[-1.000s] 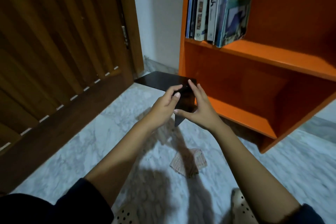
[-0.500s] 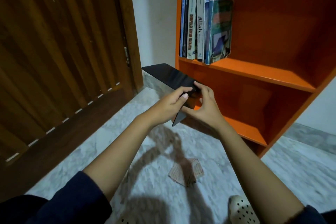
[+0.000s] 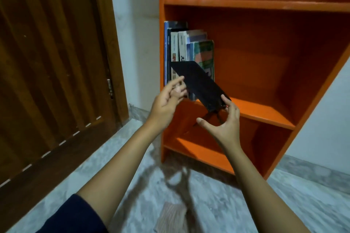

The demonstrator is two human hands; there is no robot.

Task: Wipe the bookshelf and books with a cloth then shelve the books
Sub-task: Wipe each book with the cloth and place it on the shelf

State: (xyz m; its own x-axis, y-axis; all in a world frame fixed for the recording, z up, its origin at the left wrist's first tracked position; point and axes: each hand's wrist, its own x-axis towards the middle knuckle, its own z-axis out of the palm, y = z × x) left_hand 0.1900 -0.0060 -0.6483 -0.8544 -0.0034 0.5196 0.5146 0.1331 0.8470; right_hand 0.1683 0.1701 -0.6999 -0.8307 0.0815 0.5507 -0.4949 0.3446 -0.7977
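A thin black book (image 3: 198,83) is raised in front of the orange bookshelf (image 3: 261,111), tilted, its top end over the row of upright books (image 3: 189,53) on the middle shelf. My right hand (image 3: 221,121) pinches its lower corner with the fingertips. My left hand (image 3: 168,102) is beside its left edge with fingers spread, touching it lightly or just apart; I cannot tell which. A checked cloth (image 3: 172,217) lies on the marble floor below my arms.
A brown wooden door (image 3: 53,66) fills the left. A white wall strip (image 3: 138,43) separates it from the shelf. The upper shelf board (image 3: 255,4) and bottom shelf (image 3: 198,153) hold nothing visible. The middle shelf is bare right of the books.
Both hands lifted the black book from near the floor up to middle-shelf height. My left hand has loosened and its fingers have spread. The view tilted upward.
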